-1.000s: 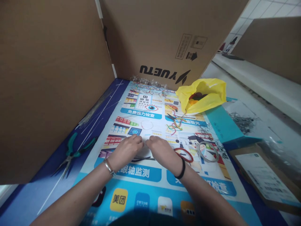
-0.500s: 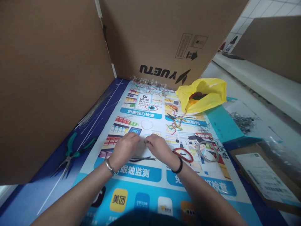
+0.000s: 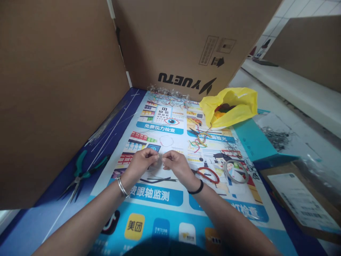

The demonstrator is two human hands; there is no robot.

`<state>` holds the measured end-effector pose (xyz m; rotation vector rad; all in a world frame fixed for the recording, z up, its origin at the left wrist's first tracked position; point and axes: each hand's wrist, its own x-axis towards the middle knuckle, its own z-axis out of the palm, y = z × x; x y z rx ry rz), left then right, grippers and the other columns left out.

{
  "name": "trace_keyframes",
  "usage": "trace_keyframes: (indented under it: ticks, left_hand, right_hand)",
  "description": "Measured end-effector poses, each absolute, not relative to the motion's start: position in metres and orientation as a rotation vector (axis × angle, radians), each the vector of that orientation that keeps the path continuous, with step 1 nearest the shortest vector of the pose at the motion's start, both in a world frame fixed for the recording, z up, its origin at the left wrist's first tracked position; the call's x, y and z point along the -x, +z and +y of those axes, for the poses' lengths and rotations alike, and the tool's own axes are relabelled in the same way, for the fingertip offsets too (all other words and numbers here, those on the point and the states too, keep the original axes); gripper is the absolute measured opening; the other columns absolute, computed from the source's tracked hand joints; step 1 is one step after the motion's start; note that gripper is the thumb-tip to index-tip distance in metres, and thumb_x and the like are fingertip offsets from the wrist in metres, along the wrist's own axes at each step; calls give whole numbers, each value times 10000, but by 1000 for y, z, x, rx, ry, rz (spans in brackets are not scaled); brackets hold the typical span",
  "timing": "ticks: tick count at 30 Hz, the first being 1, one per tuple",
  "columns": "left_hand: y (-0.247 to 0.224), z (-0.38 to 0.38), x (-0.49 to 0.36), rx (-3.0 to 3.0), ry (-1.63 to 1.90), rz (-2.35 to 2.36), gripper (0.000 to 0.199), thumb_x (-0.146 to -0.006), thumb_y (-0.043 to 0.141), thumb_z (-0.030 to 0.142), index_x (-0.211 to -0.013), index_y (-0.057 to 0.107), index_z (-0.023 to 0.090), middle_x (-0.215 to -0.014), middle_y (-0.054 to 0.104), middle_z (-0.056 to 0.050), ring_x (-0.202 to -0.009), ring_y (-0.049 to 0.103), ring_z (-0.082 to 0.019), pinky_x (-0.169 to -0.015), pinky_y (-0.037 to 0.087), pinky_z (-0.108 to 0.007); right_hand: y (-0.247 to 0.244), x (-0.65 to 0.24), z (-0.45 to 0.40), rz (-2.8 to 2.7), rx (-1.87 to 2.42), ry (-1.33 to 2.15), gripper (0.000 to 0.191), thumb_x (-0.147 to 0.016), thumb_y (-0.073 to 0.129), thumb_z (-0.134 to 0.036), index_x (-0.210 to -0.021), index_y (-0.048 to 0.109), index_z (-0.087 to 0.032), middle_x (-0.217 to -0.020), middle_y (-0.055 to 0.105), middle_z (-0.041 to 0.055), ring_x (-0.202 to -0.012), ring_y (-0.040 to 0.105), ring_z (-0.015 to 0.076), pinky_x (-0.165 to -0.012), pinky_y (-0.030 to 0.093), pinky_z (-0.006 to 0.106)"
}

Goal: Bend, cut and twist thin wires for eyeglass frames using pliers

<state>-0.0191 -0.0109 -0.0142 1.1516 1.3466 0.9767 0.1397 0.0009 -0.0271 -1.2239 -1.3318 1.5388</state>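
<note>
My left hand [image 3: 145,160] and my right hand [image 3: 176,164] are raised over the middle of the printed sheet, a small gap between their fingertips. Each is closed in a pinch of thumb and fingers; whatever lies between the fingers is too thin or small to make out. Just beyond them is a fine, pale loop [image 3: 166,141], and I cannot tell whether it touches anything I hold. Below the hands, thin dark strips [image 3: 162,179] lie on the sheet. Red-handled scissors [image 3: 208,175] rest close to my right hand, with a grey ring-shaped roll [image 3: 236,171] beside them.
Green-handled pliers [image 3: 80,174] lie at left near a bundle of thin wires [image 3: 106,122]. Cardboard walls [image 3: 173,42] rise behind and left. Tangled wire pieces [image 3: 170,96] line the back. A yellow bag [image 3: 239,103], coloured cords [image 3: 198,142] and a blue-green box [image 3: 255,142] occupy the right.
Both hands have turned slightly, so their pinched fingertips show more clearly. My right hand and wrist have shifted a little left, uncovering more of the scissors.
</note>
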Motion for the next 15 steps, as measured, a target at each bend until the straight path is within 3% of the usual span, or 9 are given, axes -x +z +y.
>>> trace_keyframes:
  ticks: [15]
  left_hand:
    - [-14,-15,10,-958,1076,1207,196,-676,682,294,-693,566,137,-578,541,26,-542,475,-83,-537,363,-204]
  right_hand:
    - [-24,-134,-5,-1069,1119,1634,206,-668,681,-320,-712,568,-153,-610,561,-34,-526,545,92,-547,478,240]
